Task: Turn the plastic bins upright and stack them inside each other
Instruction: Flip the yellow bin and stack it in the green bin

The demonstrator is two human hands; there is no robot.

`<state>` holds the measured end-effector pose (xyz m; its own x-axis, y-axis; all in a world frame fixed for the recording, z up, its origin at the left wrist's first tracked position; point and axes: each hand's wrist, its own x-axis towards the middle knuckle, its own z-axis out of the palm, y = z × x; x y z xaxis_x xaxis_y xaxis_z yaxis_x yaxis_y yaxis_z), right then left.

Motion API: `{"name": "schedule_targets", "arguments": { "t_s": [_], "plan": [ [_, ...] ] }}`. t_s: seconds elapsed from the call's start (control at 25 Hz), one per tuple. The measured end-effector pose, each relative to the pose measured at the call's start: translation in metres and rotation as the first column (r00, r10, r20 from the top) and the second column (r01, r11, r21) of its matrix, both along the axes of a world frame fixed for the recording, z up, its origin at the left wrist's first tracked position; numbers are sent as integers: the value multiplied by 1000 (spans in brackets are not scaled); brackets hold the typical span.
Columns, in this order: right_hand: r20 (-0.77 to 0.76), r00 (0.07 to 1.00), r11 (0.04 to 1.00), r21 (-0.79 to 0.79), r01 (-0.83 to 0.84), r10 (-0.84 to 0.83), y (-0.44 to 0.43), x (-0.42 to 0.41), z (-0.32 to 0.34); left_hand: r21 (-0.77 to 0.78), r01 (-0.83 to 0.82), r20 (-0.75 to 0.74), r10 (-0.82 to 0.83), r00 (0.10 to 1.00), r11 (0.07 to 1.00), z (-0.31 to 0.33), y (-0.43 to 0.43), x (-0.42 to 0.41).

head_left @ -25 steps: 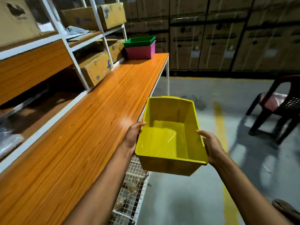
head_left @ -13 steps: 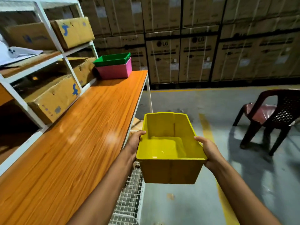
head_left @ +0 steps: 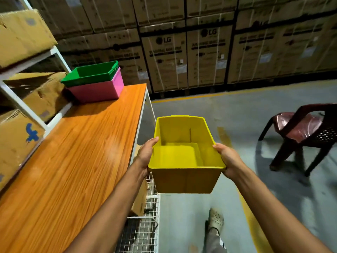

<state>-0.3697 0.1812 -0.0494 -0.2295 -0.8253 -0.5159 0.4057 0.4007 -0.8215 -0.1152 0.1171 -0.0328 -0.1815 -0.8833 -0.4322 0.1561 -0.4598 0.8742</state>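
Note:
I hold an empty yellow bin (head_left: 184, 157) upright in the air, off the right edge of the orange table (head_left: 76, 161). My left hand (head_left: 146, 154) grips its left rim and my right hand (head_left: 228, 159) grips its right rim. At the far end of the table a green bin (head_left: 91, 73) sits nested upright inside a pink bin (head_left: 98, 91).
White shelving (head_left: 27, 110) with cardboard boxes (head_left: 16, 141) lines the table's left side. A wire-mesh rack (head_left: 144, 232) stands below the table edge. A dark red plastic chair (head_left: 306, 130) stands on the floor to the right. Stacked cartons (head_left: 200, 48) form the back wall.
I have walked forward along the table with the yellow bin in both hands; the green and pink bins are now closer. The grip is unchanged.

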Motion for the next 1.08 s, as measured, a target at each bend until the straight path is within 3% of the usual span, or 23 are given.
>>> {"name": "schedule_targets", "arguments": {
  "t_s": [0.16,0.32,0.52,0.68,0.88,1.08],
  "plan": [
    [-256,961,975,-162,-149,105,-98,-36,4,-95,-78,-4,78,997,992,-5,-102,-40],
    [-351,934,944,-283,-167,60,-205,-70,21,-218,-121,1,124,992,968,18,-203,-78],
    [-359,931,878,-422,-227,68,-329,-99,67,-452,-194,86,259,962,871,73,-299,-101],
    [-288,955,835,-505,-219,76,-408,-93,95,-578,-256,26,331,943,775,111,-352,-98],
    [-218,960,772,-576,-270,173,-514,-45,128,-652,-388,-76,452,889,651,140,-417,-50],
    [-256,915,621,-674,-400,311,-626,33,161,-722,-495,-157,583,797,482,163,-489,21]
  ]
}}
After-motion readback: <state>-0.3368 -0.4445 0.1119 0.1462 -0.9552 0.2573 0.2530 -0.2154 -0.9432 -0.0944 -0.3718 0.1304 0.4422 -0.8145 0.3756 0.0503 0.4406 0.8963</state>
